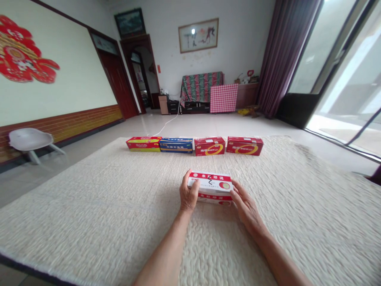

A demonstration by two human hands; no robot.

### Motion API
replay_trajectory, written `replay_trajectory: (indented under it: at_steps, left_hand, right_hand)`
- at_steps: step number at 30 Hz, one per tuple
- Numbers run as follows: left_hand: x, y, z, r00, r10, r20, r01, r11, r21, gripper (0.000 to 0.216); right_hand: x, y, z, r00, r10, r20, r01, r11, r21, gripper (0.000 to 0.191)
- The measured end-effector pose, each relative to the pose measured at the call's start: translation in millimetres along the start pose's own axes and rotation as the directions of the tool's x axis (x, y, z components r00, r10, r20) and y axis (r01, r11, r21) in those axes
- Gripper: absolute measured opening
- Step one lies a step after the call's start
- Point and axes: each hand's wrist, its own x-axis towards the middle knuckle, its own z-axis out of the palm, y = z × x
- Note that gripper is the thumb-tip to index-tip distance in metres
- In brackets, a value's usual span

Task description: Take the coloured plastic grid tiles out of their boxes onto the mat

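Note:
A white and red cardboard box (211,185) with Chinese print and a black squiggle on its top is in front of me, at the middle of the quilted cover. My left hand (189,192) grips its left end, thumb over the near top edge and fingers along the side. Against the right end my right hand (244,202) is closed, with its fingers partly hidden behind the box. Beyond stands a row of boxes: a red and yellow box (143,144), a blue box (176,145), a red box (209,146) and another red box (244,146).
A cream quilted cover (119,214) spreads under the boxes. On the floor at the left stands a white plastic chair (31,139). A low cabinet (196,107) with a cloth-draped object lies against the far wall, and a glass door (348,87) is at the right.

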Motion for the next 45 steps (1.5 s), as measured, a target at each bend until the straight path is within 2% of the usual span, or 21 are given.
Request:
replay_trajectory:
  at_steps: [11,16,19,22,27,30,33,36,40,42,45]
  left_hand:
    - [-19,5,6,1.0,-0.003,-0.024,0.003,1.0,0.0,0.053]
    - [-21,5,6,1.0,-0.025,-0.018,0.025,1.0,0.002,0.055]
    - [-14,5,-1,0.999,-0.014,-0.031,0.015,1.0,0.02,0.053]
    - [-1,6,-19,0.999,-0.012,-0.031,0.014,0.998,0.06,0.051]
    - [12,0,-52,0.997,0.028,0.072,-0.036,0.993,0.114,0.05]
    - [13,-8,-61,0.988,0.082,0.132,-0.096,0.99,0.103,0.05]
    - [15,-12,-63,0.978,0.091,0.186,-0.104,0.993,0.061,0.054]
    - [19,-8,-67,0.948,0.085,0.306,-0.1,0.994,0.033,0.063]
    - [25,-4,-77,0.893,0.014,0.451,-0.019,1.0,0.008,0.076]
    - [28,-5,-81,0.89,-0.012,0.456,0.015,1.0,-0.003,0.079]
    - [33,-10,-83,0.926,-0.02,0.376,0.033,0.999,-0.028,0.079]
  right_hand:
    - [-13,-11,-6,0.998,0.008,-0.059,-0.013,0.996,-0.086,0.054]
    - [-15,-13,0,0.995,-0.014,-0.099,0.006,0.997,-0.08,0.054]
    - [-11,-12,11,0.993,-0.027,-0.113,0.018,0.997,-0.076,0.054]
    - [-9,-8,25,0.998,-0.03,-0.064,0.028,0.999,-0.043,0.055]
    - [-10,-2,40,0.999,-0.039,-0.007,0.038,0.993,-0.115,0.057]
    - [-10,0,39,1.0,-0.031,-0.006,0.029,0.988,-0.154,0.057]
    - [-9,-2,36,1.0,0.013,0.01,-0.011,0.992,-0.127,0.056]
    - [-5,-10,31,0.998,0.058,0.021,-0.056,0.992,-0.11,0.058]
    - [10,-24,28,0.987,0.152,0.045,-0.14,0.97,-0.201,0.064]
    - [21,-26,32,0.981,0.18,0.075,-0.157,0.957,-0.246,0.066]
    - [32,-19,46,0.986,0.149,0.068,-0.129,0.963,-0.238,0.07]
